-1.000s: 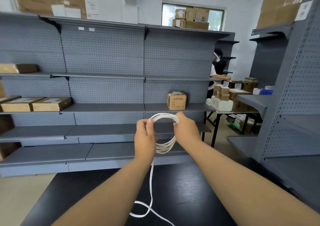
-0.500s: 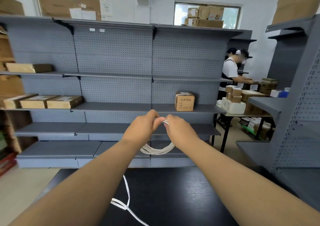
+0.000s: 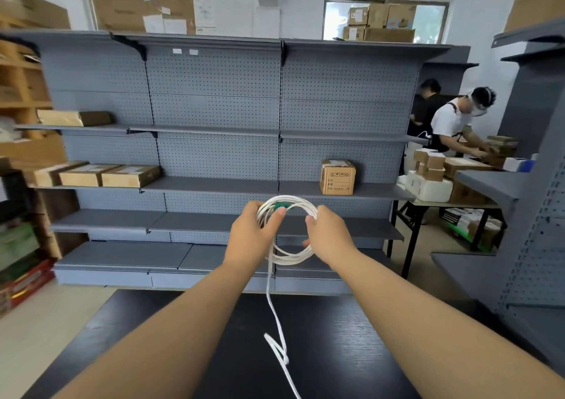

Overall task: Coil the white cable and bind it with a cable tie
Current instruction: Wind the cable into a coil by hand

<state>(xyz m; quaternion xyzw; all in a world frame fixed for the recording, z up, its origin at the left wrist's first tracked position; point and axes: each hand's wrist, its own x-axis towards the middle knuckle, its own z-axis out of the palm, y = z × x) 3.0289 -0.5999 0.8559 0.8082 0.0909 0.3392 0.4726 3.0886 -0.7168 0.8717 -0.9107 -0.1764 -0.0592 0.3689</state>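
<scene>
Head cam: both arms reach fwd over a black table (image 3: 351, 337), hands raised in front of grey shelving (image 3: 214, 108). White cable (image 3: 295, 258) is wound into several loops held in the air betw. the two hands, above the far edge of the table. Left hand (image 3: 249, 239) grips the left side of the coil, fingers curled round the strands, thumb up near the top of the loops. Right hand (image 3: 328, 235) is closed on the right side of the coil, thumb on the upper strands, fingers wrapped behind. A small green piece (image 3: 281, 206) sits at the top of the coil just by the left thumb; can't tell what it is. Loose tail of the cable hangs down from under the left hand, drops to the table and lies there in a small fold, then runs off toward the bottom edge of view. No tie visible on the coil. On the shelf behind, a small cardboard box (image 3: 337, 176) stands upright above and just right of the hands. Flat cartons (image 3: 101, 175) lie on the same shelf level far left. At right, 2 ppl stand at another table w/ boxes, well apart from the hands
</scene>
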